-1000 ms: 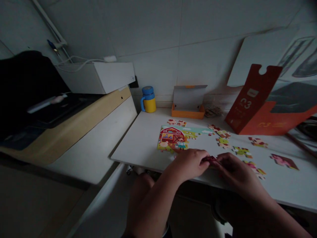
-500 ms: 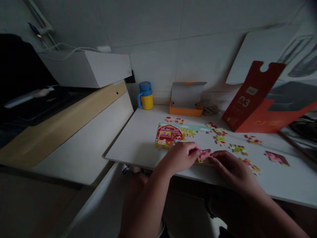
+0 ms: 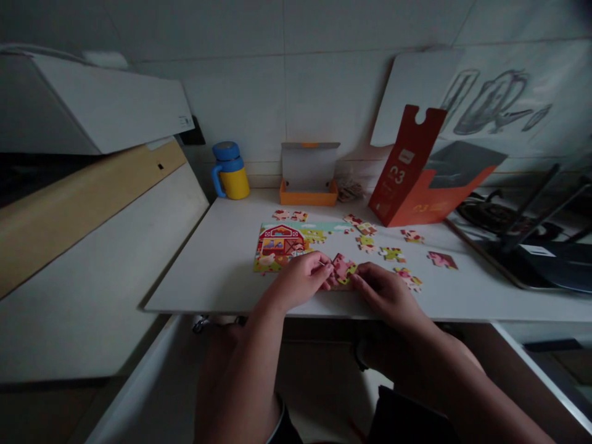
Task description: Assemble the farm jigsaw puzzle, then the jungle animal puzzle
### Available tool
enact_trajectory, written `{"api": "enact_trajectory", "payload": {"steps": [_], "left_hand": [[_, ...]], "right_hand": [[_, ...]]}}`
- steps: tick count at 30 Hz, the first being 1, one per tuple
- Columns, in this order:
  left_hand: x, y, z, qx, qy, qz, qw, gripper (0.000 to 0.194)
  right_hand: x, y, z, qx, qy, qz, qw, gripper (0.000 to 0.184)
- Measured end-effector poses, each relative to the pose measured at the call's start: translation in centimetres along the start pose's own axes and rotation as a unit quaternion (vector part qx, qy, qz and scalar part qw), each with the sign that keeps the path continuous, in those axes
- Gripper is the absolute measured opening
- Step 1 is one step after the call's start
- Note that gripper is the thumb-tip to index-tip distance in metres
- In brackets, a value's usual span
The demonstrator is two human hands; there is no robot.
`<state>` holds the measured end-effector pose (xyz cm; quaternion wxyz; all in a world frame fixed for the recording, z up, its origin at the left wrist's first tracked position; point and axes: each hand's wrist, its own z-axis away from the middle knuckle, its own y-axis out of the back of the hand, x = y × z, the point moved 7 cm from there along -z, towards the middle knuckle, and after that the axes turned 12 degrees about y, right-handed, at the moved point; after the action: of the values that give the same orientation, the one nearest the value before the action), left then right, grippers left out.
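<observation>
Near the front edge of the white table, my left hand (image 3: pixel 303 277) pinches pink and green jigsaw puzzle pieces (image 3: pixel 342 267) between thumb and fingers. From the other side, my right hand (image 3: pixel 387 291) has its thumb and fingertips closed on the green edge of these pieces. Whether they are locked together I cannot tell. Just left of and behind my left hand lies a partly joined farm jigsaw puzzle (image 3: pixel 279 242) with a red barn; my hand covers part of it. Loose puzzle pieces (image 3: pixel 392 253) lie to the right, and two pieces (image 3: pixel 290 215) lie behind the barn.
A blue and yellow mug (image 3: pixel 232 176) stands at the back left, beside an open orange box (image 3: pixel 309 196). A tall orange-red carton (image 3: pixel 393 185) and a dark stove (image 3: pixel 550 259) are at the right. Left is a white box (image 3: pixel 124 108) on a ledge.
My view has swung right, so the table sits further left in it. Between my hands the puzzle pieces have turned and show more of their pink and green face.
</observation>
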<state>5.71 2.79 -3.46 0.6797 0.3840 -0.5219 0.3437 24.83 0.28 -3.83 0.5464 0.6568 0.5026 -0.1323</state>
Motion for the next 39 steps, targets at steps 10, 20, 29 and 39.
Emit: {"api": "enact_trajectory", "payload": {"steps": [10, 20, 29, 39], "left_hand": [[0.1, 0.1, 0.4, 0.023, -0.018, -0.119, 0.992, 0.018], [2.2, -3.1, 1.5, 0.058, 0.002, -0.238, 0.97, 0.026], [1.5, 0.3, 1.8, 0.075, 0.006, -0.197, 0.978, 0.014], [-3.4, 10.9, 5.3, 0.127, 0.133, -0.094, 0.978, 0.026]], "right_hand": [[0.8, -0.3, 0.1, 0.017, 0.021, -0.023, 0.999, 0.025], [0.1, 0.3, -0.3, 0.027, 0.047, -0.009, 0.998, 0.019], [-0.6, 0.0, -0.3, 0.009, 0.051, 0.016, 0.999, 0.023], [-0.2, 0.1, -0.1, 0.01, 0.043, 0.029, 0.999, 0.023]]}}
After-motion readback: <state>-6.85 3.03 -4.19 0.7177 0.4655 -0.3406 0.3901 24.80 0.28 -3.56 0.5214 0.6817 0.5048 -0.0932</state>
